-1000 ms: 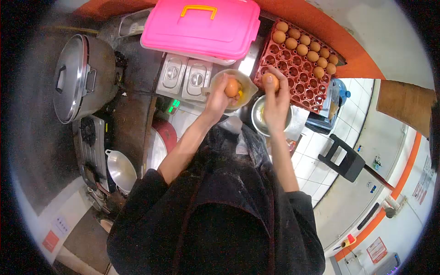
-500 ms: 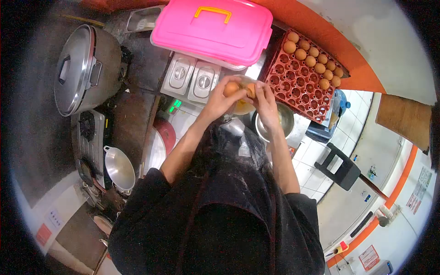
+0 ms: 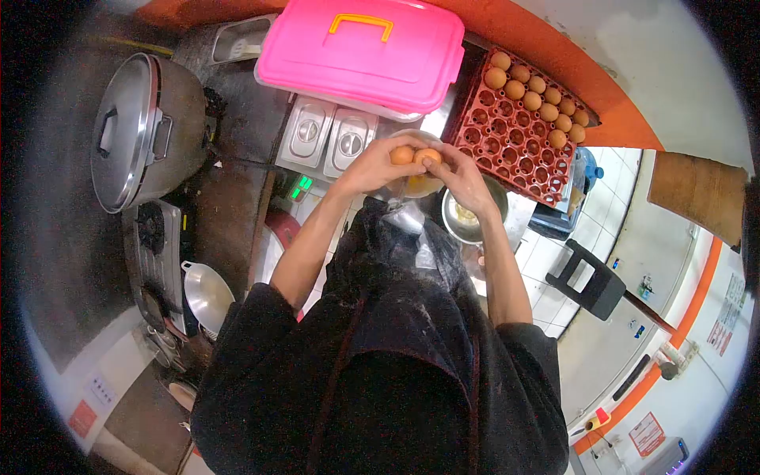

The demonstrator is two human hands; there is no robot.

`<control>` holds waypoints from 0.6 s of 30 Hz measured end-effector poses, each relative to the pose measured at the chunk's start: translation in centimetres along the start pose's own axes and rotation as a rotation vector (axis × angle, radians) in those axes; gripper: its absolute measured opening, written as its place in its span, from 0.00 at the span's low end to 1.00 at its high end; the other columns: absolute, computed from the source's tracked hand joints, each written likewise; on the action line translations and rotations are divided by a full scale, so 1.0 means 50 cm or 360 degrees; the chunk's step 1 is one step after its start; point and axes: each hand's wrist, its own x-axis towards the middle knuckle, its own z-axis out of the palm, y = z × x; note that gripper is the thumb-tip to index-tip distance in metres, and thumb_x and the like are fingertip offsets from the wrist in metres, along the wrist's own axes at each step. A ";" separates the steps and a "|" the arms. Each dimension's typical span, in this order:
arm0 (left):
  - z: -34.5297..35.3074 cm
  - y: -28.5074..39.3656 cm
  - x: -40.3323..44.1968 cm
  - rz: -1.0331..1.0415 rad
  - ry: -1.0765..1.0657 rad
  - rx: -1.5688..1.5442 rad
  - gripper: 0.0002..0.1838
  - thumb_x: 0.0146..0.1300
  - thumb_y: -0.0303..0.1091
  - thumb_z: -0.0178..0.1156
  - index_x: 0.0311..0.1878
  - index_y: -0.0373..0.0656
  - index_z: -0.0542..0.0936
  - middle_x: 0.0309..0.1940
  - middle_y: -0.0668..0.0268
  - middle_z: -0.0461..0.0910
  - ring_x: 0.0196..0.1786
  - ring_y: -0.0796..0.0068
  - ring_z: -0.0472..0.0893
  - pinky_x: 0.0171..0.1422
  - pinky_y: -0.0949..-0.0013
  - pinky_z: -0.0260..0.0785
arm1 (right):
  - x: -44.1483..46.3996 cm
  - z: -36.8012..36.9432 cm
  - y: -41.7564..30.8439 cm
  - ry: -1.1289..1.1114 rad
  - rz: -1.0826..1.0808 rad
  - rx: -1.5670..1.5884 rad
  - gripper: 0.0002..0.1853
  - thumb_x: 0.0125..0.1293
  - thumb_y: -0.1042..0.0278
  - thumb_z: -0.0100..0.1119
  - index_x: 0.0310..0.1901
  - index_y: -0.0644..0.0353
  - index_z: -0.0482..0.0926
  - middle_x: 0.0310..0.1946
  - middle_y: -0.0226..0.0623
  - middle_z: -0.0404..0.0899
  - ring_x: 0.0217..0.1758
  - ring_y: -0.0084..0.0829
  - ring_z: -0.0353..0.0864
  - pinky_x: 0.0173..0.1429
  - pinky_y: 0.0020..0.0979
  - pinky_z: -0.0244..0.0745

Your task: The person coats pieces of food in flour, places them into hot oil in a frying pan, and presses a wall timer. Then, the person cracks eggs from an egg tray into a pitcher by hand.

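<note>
Over a bowl (image 3: 420, 187) with yellow egg in it, my two hands meet, each with its fingers closed. My left hand (image 3: 374, 168) grips a brown egg (image 3: 401, 155). A second brown egg (image 3: 427, 156) is in the fingers of my right hand (image 3: 465, 182), close against the first. Whether either shell is whole or cracked I cannot make out. Just under my right wrist sits a metal bowl (image 3: 461, 223) with something pale inside.
A red egg tray (image 3: 518, 131) with several brown eggs stands at the right. Behind my hands are a pink lidded box (image 3: 356, 59) and two lidded steel pans (image 3: 328, 136). At the left are a large pot (image 3: 170, 119), a stove (image 3: 158, 237) and a wok (image 3: 207, 294).
The brown shell in my right hand has turned and now shows a rounded side beside the left egg. My hands remain over the bowl, and the view has shifted slightly.
</note>
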 end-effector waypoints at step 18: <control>-0.023 -0.003 0.010 -0.0233 0.0246 0.0862 0.17 0.56 0.36 0.66 0.48 0.40 0.83 0.41 0.52 0.85 0.45 0.54 0.85 0.53 0.59 0.75 | 0.018 0.036 -0.022 0.0241 0.0094 0.0162 0.23 0.70 0.58 0.56 0.60 0.65 0.77 0.57 0.49 0.78 0.58 0.39 0.79 0.64 0.35 0.70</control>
